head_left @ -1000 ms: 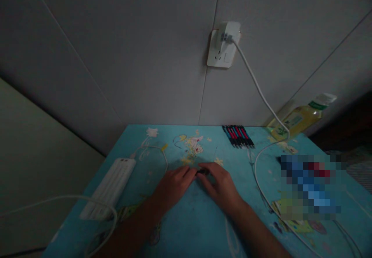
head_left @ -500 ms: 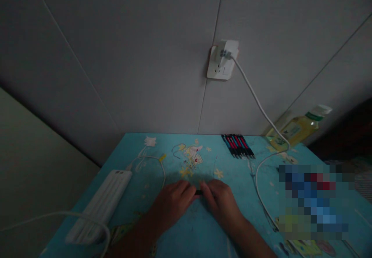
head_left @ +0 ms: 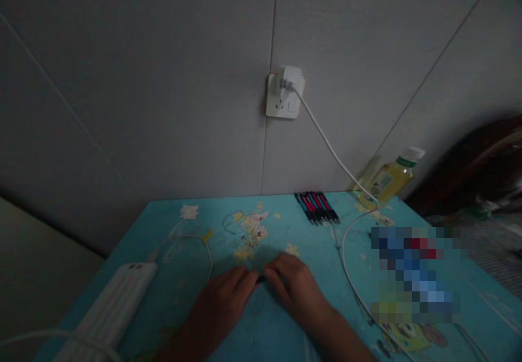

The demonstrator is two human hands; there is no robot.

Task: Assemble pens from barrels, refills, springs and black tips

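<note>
My left hand (head_left: 222, 299) and my right hand (head_left: 291, 288) rest on a light blue table (head_left: 359, 297) with cartoon prints, fingertips meeting at the middle. Between the fingertips sits a small dark object (head_left: 260, 279), pinched from both sides; the room is dim and what it is stays unclear. Both forearms reach in from the lower edge.
A white power strip (head_left: 108, 313) lies at the left with a thin white cable (head_left: 196, 238). Several pens (head_left: 316, 207) lie at the back. A wall socket (head_left: 281, 93) feeds a white cord (head_left: 346, 231) down onto the table. A yellow-green bottle (head_left: 385, 180) leans at the back right.
The view has shifted right and tilted up a little, so the table sits lower and further left in the frame. My hands stay together on the small dark object.
</note>
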